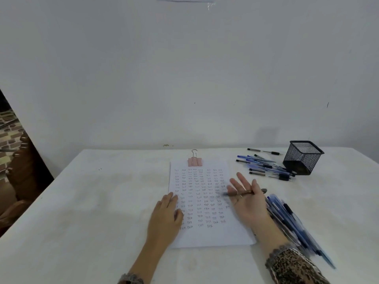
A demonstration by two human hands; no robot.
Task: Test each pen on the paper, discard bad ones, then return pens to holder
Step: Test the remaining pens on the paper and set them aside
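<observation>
A white sheet of paper (207,237), covered with rows of the handwritten word "Test", lies in the middle of the table. My left hand (166,214) presses flat on its left edge. My right hand (246,198) hovers palm up over the sheet's right edge with fingers spread. A dark, blurred pen (242,193) lies across its palm by the thumb. A black mesh holder (302,157) stands at the back right with nothing showing inside. One group of blue and black pens (264,166) lies to its left. A larger pile of blue pens (293,224) lies beside my right forearm.
A pink binder clip (194,160) holds the top of the sheet. The table (92,201) has a white cloth and meets a white wall at the back. Its left edge drops off beside dark brown furniture (22,171).
</observation>
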